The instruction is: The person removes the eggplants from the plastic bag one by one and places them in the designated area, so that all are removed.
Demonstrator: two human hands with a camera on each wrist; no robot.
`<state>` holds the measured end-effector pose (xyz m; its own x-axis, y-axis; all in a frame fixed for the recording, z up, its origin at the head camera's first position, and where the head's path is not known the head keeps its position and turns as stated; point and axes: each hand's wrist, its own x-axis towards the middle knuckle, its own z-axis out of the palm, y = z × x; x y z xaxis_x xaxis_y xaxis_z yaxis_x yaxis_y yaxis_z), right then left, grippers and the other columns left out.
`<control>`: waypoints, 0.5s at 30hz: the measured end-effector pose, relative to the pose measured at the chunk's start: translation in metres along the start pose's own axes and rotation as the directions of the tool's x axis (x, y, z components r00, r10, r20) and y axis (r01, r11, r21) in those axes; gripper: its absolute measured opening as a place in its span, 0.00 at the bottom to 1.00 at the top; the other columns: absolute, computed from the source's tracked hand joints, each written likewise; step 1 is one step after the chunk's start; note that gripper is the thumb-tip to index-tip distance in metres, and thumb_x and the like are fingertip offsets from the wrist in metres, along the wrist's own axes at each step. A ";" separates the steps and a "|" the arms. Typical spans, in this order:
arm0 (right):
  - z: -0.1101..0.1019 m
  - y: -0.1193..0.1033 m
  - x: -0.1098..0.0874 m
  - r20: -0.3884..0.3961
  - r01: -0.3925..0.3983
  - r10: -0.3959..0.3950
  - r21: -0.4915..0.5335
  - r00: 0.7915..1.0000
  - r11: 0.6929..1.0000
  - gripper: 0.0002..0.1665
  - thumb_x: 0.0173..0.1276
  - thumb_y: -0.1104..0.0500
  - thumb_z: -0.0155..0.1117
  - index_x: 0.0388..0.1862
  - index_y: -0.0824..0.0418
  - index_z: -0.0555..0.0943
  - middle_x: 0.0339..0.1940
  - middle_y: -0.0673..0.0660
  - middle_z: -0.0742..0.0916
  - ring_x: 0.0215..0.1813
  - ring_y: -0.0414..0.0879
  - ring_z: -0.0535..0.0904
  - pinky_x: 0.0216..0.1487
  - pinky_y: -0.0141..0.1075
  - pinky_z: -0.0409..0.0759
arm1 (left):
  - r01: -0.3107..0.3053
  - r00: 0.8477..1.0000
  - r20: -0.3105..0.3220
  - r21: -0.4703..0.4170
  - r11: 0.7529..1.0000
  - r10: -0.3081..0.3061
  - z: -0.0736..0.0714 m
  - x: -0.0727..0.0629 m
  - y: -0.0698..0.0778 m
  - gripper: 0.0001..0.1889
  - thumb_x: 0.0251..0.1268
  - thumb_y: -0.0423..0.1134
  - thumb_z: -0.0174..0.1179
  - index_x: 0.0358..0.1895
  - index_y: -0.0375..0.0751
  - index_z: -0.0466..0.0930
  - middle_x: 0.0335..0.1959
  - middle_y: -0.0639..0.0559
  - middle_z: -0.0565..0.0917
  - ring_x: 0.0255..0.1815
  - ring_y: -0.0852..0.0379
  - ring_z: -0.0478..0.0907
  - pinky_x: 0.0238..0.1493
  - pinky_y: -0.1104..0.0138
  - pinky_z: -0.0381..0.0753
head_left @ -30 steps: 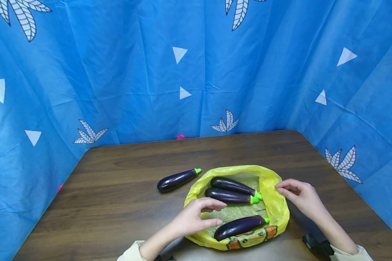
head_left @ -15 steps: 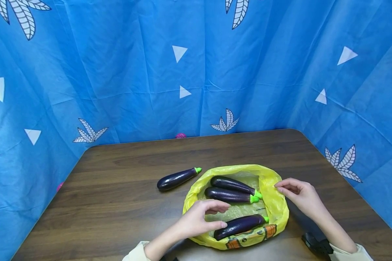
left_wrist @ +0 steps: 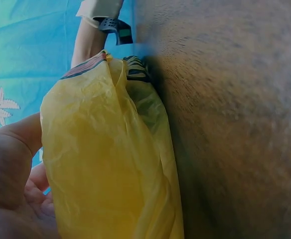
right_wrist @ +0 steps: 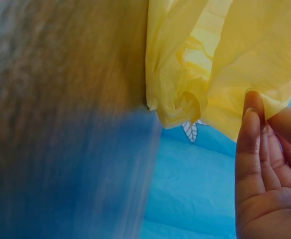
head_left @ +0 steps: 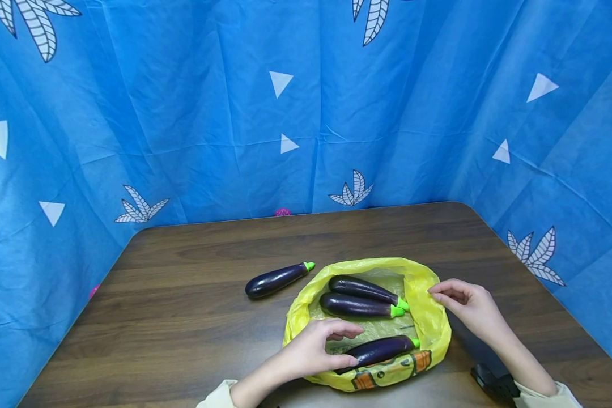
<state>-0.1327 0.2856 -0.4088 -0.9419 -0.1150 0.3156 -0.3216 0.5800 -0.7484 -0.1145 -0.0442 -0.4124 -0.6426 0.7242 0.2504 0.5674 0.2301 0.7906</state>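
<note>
One thin, crinkled yellow plastic bag sits on the brown wood-grain table, its mouth wide, an orange-and-dark print along the near side. I count four eggplants, glossy dark purple with bright green stem ends: three inside the bag, two of them side by side at the back and one along the front, and a fourth on the table, just left of the bag. Of the two hands, the right hand pinches the bag's rim; the left hand reaches over the front eggplant, thumb and fingers apart.
</note>
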 end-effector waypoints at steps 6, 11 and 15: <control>0.000 0.000 0.000 0.004 -0.006 0.006 -0.002 1.000 1.000 0.06 0.63 0.67 0.63 0.39 0.63 0.83 0.34 0.55 0.84 0.32 0.39 0.79 0.30 0.35 0.79 | 0.015 1.000 0.023 -0.015 1.000 -0.015 0.001 0.000 -0.001 0.23 0.56 0.35 0.68 0.56 0.36 0.76 0.51 0.48 0.80 0.49 0.61 0.77 0.50 0.74 0.73; 0.000 0.002 0.000 0.002 -0.002 0.002 -0.003 1.000 1.000 0.07 0.62 0.69 0.63 0.39 0.63 0.83 0.34 0.55 0.84 0.33 0.39 0.79 0.30 0.34 0.79 | 0.010 0.999 0.044 0.030 1.000 -0.011 0.003 0.000 -0.001 0.24 0.53 0.32 0.69 0.55 0.35 0.76 0.51 0.49 0.80 0.49 0.63 0.76 0.50 0.75 0.72; 0.000 0.003 0.001 0.002 -0.003 0.003 0.000 1.000 1.000 0.07 0.62 0.69 0.63 0.39 0.63 0.83 0.34 0.55 0.84 0.32 0.39 0.79 0.30 0.34 0.79 | -0.006 0.999 0.052 0.076 0.997 0.002 0.004 0.000 -0.001 0.25 0.51 0.32 0.70 0.55 0.36 0.77 0.50 0.50 0.81 0.48 0.66 0.76 0.50 0.76 0.71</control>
<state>-0.1341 0.2870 -0.4108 -0.9431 -0.1149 0.3120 -0.3186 0.5805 -0.7493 -0.1126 -0.0418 -0.4156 -0.6138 0.7576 0.2222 0.6085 0.2745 0.7446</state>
